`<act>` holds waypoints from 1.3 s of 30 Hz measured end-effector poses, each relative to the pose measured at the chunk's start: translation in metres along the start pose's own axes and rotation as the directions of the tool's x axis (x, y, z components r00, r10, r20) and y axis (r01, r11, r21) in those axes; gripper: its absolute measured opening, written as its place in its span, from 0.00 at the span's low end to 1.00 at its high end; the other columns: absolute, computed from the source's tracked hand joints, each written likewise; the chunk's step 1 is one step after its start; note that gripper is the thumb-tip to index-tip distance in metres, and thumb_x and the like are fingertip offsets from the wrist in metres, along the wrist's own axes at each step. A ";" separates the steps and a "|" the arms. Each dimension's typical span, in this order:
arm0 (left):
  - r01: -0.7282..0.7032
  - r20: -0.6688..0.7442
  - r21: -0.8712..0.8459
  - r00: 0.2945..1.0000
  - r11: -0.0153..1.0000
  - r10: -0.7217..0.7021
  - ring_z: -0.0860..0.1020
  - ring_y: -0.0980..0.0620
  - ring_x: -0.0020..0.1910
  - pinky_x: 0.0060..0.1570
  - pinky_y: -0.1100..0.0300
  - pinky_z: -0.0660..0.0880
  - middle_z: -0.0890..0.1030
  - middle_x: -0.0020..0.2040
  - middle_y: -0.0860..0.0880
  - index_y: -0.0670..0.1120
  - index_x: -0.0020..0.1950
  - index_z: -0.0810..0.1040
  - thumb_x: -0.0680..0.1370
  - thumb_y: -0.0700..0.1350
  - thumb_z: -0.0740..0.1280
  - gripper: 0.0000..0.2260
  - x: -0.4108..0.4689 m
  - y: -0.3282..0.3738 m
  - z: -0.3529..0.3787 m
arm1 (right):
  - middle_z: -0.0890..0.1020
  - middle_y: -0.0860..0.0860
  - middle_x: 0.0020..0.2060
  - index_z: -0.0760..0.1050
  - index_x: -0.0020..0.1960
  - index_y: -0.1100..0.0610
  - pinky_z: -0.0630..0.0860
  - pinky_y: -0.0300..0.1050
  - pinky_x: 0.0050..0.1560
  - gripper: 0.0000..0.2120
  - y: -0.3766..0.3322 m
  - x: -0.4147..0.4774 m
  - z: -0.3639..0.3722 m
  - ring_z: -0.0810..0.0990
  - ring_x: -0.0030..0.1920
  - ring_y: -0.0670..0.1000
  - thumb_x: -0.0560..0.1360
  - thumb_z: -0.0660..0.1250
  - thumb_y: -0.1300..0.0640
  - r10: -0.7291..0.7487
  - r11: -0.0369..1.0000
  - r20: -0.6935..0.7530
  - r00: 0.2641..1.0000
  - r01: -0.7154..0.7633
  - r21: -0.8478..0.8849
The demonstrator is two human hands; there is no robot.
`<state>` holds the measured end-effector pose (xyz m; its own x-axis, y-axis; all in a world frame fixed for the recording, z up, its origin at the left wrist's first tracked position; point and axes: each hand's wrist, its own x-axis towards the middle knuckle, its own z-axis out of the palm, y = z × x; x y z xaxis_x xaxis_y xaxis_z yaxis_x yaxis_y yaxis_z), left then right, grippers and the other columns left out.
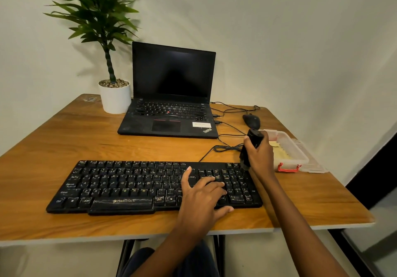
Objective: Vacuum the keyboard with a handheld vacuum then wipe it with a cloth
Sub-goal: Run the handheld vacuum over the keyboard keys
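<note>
Head view: right hand (261, 158) grips vacuum (253, 141), nozzle down at far right corner of keyboard (129, 186) on desk (86, 137). Left hand (202, 195) lies flat, fingers spread, on the keys. Vacuuming seems underway; wipe not yet done.

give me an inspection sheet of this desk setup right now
surface: brown wooden table, scuffed at its far left corner
job's things: black full-size keyboard lies flat near the front edge; black handheld vacuum held upright at its far right corner; yellowish cloth-like item inside a clear plastic box with red latch
clutter: open black laptop, green plant in a white pot, black mouse
grippers: left hand rests open on the keyboard's right side; right hand grips the vacuum
cables: black cables loop between laptop and keyboard
surroundings: pale wall behind
</note>
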<state>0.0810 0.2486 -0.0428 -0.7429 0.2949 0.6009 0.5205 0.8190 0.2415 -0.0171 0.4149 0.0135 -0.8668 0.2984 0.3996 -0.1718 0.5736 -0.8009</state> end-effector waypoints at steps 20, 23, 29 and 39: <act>0.015 0.017 -0.007 1.000 1.000 -0.014 0.79 0.60 0.53 0.67 0.43 0.49 0.82 0.46 0.62 0.57 0.42 0.83 0.68 0.66 0.57 0.20 0.000 0.001 -0.002 | 0.76 0.47 0.42 0.68 0.59 0.56 0.70 0.33 0.37 0.12 -0.006 -0.032 -0.019 0.76 0.42 0.44 0.77 0.63 0.56 0.046 0.987 -0.028 0.999 -0.041 0.153; 0.012 0.012 -0.006 1.000 1.000 -0.012 0.79 0.60 0.53 0.67 0.42 0.50 0.82 0.46 0.62 0.57 0.42 0.83 0.68 0.66 0.56 0.20 0.000 0.000 -0.002 | 0.77 0.49 0.43 0.67 0.61 0.59 0.73 0.38 0.37 0.15 -0.004 -0.012 0.001 0.78 0.43 0.50 0.77 0.62 0.54 0.033 0.993 -0.068 0.997 -0.025 0.112; 0.008 -0.001 -0.011 1.000 1.000 -0.008 0.79 0.60 0.53 0.66 0.42 0.52 0.82 0.46 0.62 0.57 0.42 0.83 0.68 0.66 0.57 0.19 0.000 0.000 -0.001 | 0.77 0.49 0.45 0.66 0.62 0.58 0.75 0.40 0.39 0.15 -0.004 -0.011 0.001 0.78 0.44 0.49 0.77 0.62 0.53 0.060 0.992 -0.076 0.995 -0.052 0.112; 0.023 -0.004 -0.012 1.000 1.000 -0.024 0.79 0.59 0.53 0.68 0.43 0.47 0.82 0.47 0.61 0.57 0.42 0.83 0.68 0.66 0.57 0.20 0.000 0.000 -0.001 | 0.74 0.44 0.41 0.68 0.52 0.53 0.74 0.44 0.44 0.07 -0.004 -0.077 -0.056 0.75 0.42 0.43 0.76 0.64 0.60 0.088 0.967 -0.025 0.996 -0.079 0.244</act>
<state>0.0817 0.2486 -0.0423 -0.7534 0.2738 0.5978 0.5080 0.8196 0.2648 0.0761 0.4323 0.0111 -0.8667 0.3662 0.3386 -0.2117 0.3446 -0.9146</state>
